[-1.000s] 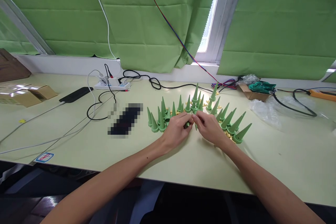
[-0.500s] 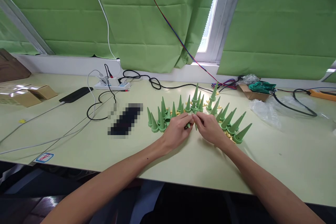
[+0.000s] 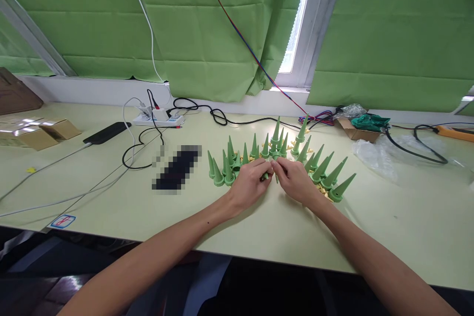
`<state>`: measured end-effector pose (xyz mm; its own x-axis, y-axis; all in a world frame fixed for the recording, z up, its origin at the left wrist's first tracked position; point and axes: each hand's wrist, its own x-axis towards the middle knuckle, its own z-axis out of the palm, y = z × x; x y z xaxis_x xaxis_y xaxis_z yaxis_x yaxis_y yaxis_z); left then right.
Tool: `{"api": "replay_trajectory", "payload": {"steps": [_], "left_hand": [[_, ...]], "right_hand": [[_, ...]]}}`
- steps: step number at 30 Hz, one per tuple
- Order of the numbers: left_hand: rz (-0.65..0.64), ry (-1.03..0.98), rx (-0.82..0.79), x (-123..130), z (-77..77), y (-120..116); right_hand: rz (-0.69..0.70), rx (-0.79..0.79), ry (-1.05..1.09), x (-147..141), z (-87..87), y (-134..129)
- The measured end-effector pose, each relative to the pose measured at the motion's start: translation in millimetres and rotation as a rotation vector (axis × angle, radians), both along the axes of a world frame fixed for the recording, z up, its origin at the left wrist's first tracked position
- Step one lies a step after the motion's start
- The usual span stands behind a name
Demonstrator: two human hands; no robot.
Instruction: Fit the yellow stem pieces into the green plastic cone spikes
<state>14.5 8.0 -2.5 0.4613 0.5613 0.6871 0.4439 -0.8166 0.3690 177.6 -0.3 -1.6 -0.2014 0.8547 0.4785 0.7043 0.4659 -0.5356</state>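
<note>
My left hand [image 3: 250, 185] and my right hand [image 3: 294, 177] meet at the middle of the table with their fingers closed. Between the fingertips is a green plastic spike [image 3: 276, 179], mostly covered by the hands. A green tip also shows under the left fingers, and I cannot tell whether it is the same piece. Around the hands stand many more cone-shaped green spikes with round collars, one group at the left [image 3: 218, 177], others behind [image 3: 275, 133] and to the right [image 3: 342, 188]. Small yellow plastic parts [image 3: 326, 192] lie among them.
To the left are a blurred dark object [image 3: 177, 168], a black flat device [image 3: 107, 133], a power strip [image 3: 159, 118] with cables and cardboard boxes [image 3: 37, 133]. At the right lie a small open box [image 3: 357, 132], clear plastic bags [image 3: 375, 158] and an orange tool [image 3: 455, 133].
</note>
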Motion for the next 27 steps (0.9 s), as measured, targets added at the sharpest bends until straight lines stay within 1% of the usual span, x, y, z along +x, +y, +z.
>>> {"api": "replay_trajectory", "payload": {"steps": [15, 27], "left_hand": [[0.007, 0.028, 0.037, 0.2, -2.7, -0.1], [0.019, 0.068, 0.055, 0.7, -4.6, -0.5]], "right_hand": [[-0.006, -0.023, -0.006, 0.0, 1.3, -0.3], [-0.021, 0.005, -0.020, 0.0, -0.2, 0.4]]}}
